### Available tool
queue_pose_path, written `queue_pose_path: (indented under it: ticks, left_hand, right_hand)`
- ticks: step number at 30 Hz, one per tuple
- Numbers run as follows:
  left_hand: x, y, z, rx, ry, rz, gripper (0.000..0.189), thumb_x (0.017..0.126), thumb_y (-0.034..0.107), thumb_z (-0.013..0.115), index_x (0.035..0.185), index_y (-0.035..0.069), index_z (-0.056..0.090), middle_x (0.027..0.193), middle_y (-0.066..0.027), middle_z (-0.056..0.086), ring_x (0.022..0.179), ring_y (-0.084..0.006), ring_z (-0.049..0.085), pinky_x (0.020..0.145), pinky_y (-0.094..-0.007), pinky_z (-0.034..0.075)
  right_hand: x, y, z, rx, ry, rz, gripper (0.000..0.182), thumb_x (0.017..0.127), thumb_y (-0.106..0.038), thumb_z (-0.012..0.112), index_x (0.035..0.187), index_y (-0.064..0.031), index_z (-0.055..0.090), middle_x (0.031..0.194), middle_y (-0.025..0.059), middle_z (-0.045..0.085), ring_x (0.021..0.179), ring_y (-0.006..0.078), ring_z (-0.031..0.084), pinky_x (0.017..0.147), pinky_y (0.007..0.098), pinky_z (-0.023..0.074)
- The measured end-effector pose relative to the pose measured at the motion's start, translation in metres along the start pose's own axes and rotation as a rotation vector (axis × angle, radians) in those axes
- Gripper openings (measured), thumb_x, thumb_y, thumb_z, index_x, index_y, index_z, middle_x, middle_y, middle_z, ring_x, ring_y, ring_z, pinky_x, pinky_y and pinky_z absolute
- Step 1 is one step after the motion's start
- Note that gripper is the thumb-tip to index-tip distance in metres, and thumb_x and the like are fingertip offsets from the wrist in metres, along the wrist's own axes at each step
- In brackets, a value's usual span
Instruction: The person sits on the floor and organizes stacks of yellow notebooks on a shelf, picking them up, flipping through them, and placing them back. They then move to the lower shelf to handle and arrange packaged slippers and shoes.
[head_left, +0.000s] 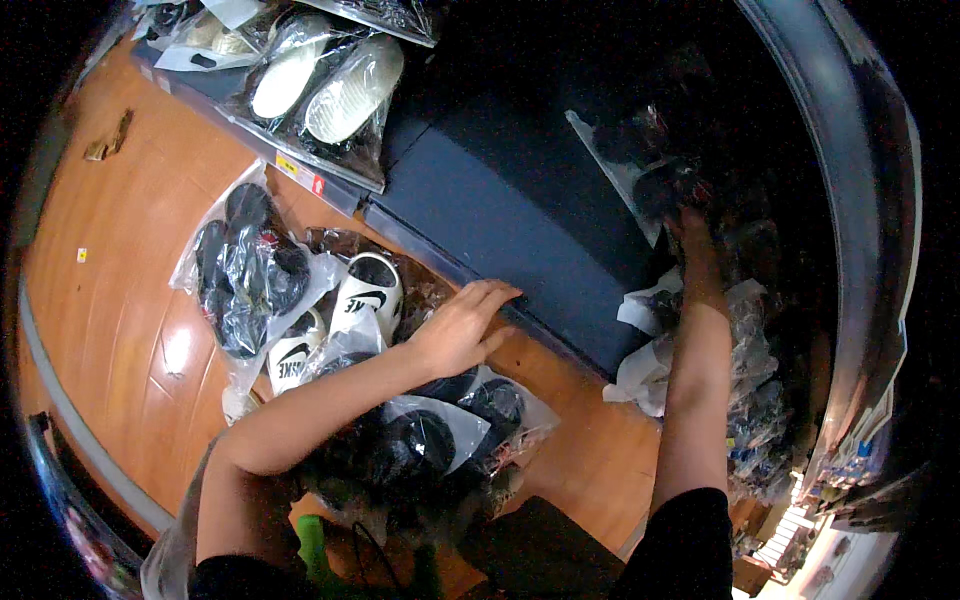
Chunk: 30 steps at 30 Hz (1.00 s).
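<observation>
My left hand (469, 326) rests at the front edge of a dark shelf board (495, 202). Its thumb is apart from the fingers and nothing is in it. Deep in the shelf's shadow, my right hand (688, 225) touches a plastic-bagged pair of dark footwear (664, 180); whether the fingers grip it is too dark to tell. Below my left hand, white Nike slides (367, 296) in clear plastic lie on the wooden floor. Bagged black slides (251, 274) lie to their left, and more bagged dark footwear (424, 439) is heaped under my left forearm.
Bagged white slides (330, 90) stand on the shelf at upper left, above price labels (296, 171) on its edge. Several more plastic bags (750, 382) fill the right end beside my right forearm. A curved metal-looking shelf edge (817, 150) rises at far right. Wooden floor (120, 300) extends left.
</observation>
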<state>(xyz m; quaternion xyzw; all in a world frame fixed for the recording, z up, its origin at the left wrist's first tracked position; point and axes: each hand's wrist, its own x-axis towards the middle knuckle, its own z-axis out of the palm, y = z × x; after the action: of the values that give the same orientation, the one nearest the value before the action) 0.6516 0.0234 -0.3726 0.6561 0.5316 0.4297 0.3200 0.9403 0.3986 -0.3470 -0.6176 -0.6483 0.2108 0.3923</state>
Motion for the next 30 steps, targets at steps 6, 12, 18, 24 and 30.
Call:
queue_pose_path:
  ticks: [6, 12, 18, 24, 30]
  left_hand:
    - [-0.028, 0.007, -0.028, 0.297, -0.459, 0.071, 0.046, 0.085, 0.026, 0.059, 0.121, 0.0, 0.048, 0.106, -0.0192, 0.056, 0.104, -0.0358, 0.056, 0.086, -0.044, 0.047]
    - [-0.105, -0.002, -0.078, 0.481, -0.962, -0.232, 0.051, 0.086, 0.04, 0.056, 0.116, -0.002, 0.051, 0.119, -0.0215, 0.052, 0.109, -0.0379, 0.054, 0.09, -0.0448, 0.047]
    - [-0.193, 0.007, -0.076, 0.628, -0.72, -0.031, 0.057, 0.078, 0.041, 0.063, 0.121, 0.005, 0.051, 0.128, -0.017, 0.044, 0.123, -0.0338, 0.04, 0.096, -0.0477, 0.041]
    - [-0.234, -0.04, -0.109, 0.372, -0.227, -0.725, 0.07, 0.071, 0.037, 0.075, 0.123, 0.002, 0.043, 0.115, -0.0231, 0.048, 0.112, -0.0388, 0.046, 0.094, -0.0439, 0.041]
    - [-0.263, -0.076, -0.1, 0.409, -0.35, -0.971, 0.078, 0.067, 0.037, 0.077, 0.118, -0.004, 0.035, 0.105, -0.024, 0.056, 0.099, -0.0374, 0.056, 0.085, -0.0443, 0.046]
  right_hand:
    - [-0.089, -0.043, -0.018, 0.086, -0.007, 0.124, 0.024, 0.084, -0.019, 0.059, 0.102, -0.0032, 0.061, 0.098, 0.0029, 0.062, 0.084, 0.019, 0.056, 0.077, 0.0303, 0.044]
    - [-0.348, -0.058, -0.055, 0.175, -0.749, 0.09, 0.027, 0.083, -0.015, 0.069, 0.106, -0.0032, 0.06, 0.102, 0.0058, 0.06, 0.094, 0.0151, 0.056, 0.083, 0.0294, 0.0458]
    - [-0.484, -0.088, -0.054, -0.498, -0.858, -0.084, 0.067, 0.076, -0.049, 0.07, 0.119, -0.0004, 0.053, 0.112, 0.0203, 0.054, 0.103, 0.0344, 0.053, 0.091, 0.0458, 0.0419]
    - [-0.518, -0.137, -0.056, -0.378, -0.789, -0.311, 0.049, 0.078, -0.036, 0.071, 0.111, -0.0027, 0.059, 0.105, 0.0141, 0.055, 0.102, 0.0313, 0.05, 0.093, 0.0433, 0.0367]
    - [-0.571, -0.117, -0.027, 0.21, -1.533, 0.953, 0.058, 0.081, -0.045, 0.069, 0.121, -0.0053, 0.055, 0.12, 0.0047, 0.056, 0.105, 0.0186, 0.052, 0.089, 0.033, 0.0418]
